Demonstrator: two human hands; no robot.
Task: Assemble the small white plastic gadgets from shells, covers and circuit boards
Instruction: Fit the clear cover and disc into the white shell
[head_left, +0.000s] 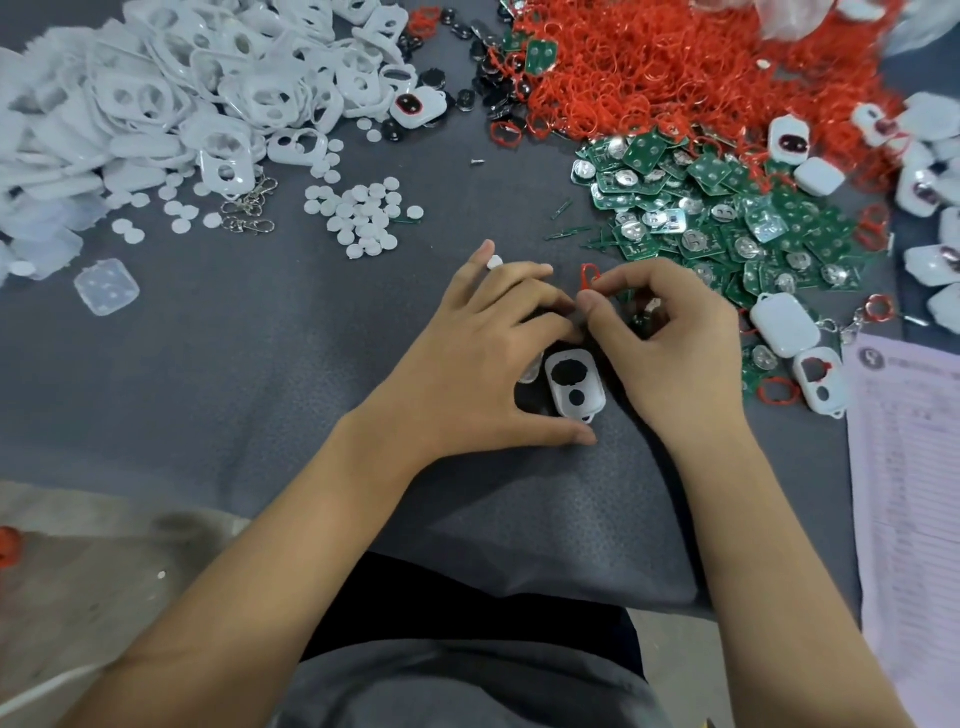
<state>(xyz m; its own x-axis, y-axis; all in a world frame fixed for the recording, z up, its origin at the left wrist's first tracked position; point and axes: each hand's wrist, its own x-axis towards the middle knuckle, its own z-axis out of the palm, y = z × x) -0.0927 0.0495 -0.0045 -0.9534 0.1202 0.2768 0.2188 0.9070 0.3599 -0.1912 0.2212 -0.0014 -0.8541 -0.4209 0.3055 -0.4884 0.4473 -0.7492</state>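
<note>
Dark grey cloth covers the table (260, 364), and the work happens near its middle. Fingers of the right hand (670, 338) are curled, thumb and forefinger pinching a thin red ring (589, 275) whose loop sticks up just above the fingertips; something dark sits under the curled fingers, too hidden to name. Meeting it thumb to thumb, the left hand (483, 353) has its fingers bent over a small part that cannot be made out, a little white disc (493, 261) showing between two fingertips. Just below both hands, lying flat on the cloth, is a white shell (574, 383) with one large and one small hole showing black. Further out, green circuit boards (727, 208) are heaped to the right, with a mound of red rings (675, 67) behind them. White covers (156, 104) pile up far left, loose white discs (363, 213) scattered before them. Several closed white gadgets (784, 325) lie by a printed sheet (909, 467) at the right edge.
</note>
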